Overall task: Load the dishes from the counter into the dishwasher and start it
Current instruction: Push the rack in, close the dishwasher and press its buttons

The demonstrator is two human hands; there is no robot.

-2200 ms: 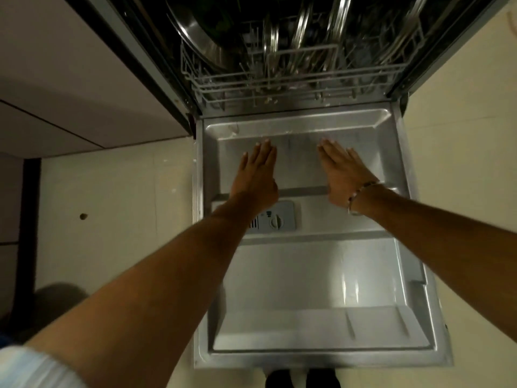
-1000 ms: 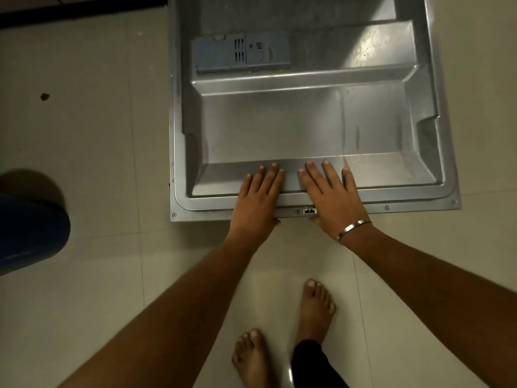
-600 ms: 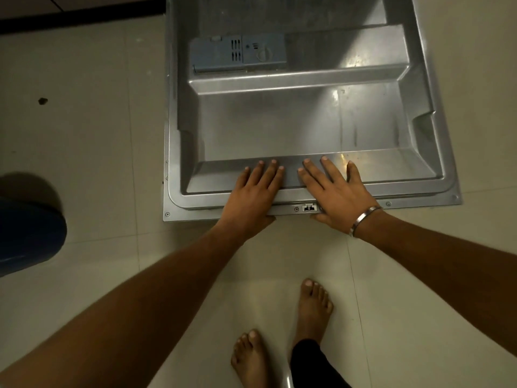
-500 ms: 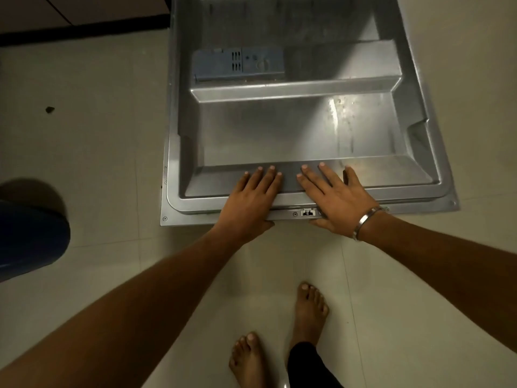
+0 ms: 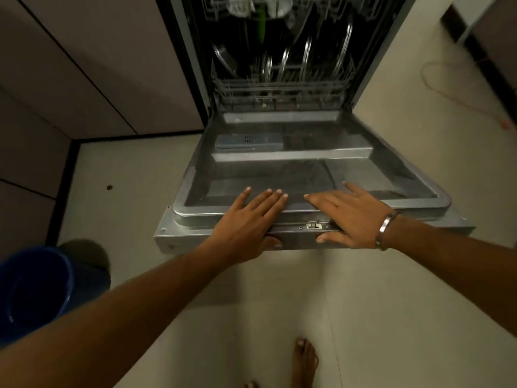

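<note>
- Dishwasher door (image 5: 293, 175) was part-way open, tilted, inner steel face up, its free edge nearest the person & off the floor.
- L hand (image 5: 246, 219) lay on the door's front rim, fingers straight & together over the inner lip, thumb tucked under the outer edge – pinching the rim betw. fingers & thumb.
- R hand (image 5: 347, 217) sat just beside it on the same rim, fingers spread flat on the inner face, thumb under the edge; same pinch grip. The hands were near but not touching.
- Door latch (image 5: 313, 226) showed on the edge betw. the two thumbs.
- Metal bangle (image 5: 387, 229) on the R wrist.
- Detergent dispenser (image 5: 249, 141) on the upper L part of the inner door face, lid looked closed.
- Lower rack (image 5: 279, 91) was inside the tub, pushed in; steel plates (image 5: 305, 57) stood on edge in it, w/ a larger round steel dish (image 5: 223, 60) at L. Blurred – couldn't count them.
- Upper rack (image 5: 251, 4) at top of view held pale items, too blurred to name.
- Blue bucket (image 5: 36, 292) on the tiled floor (image 5: 391, 317) at L, well apart from the door.
- Bare foot (image 5: 305, 359) at bottom, below the hands.
- Cabinet fronts (image 5: 98, 65) to the L of the machine.
</note>
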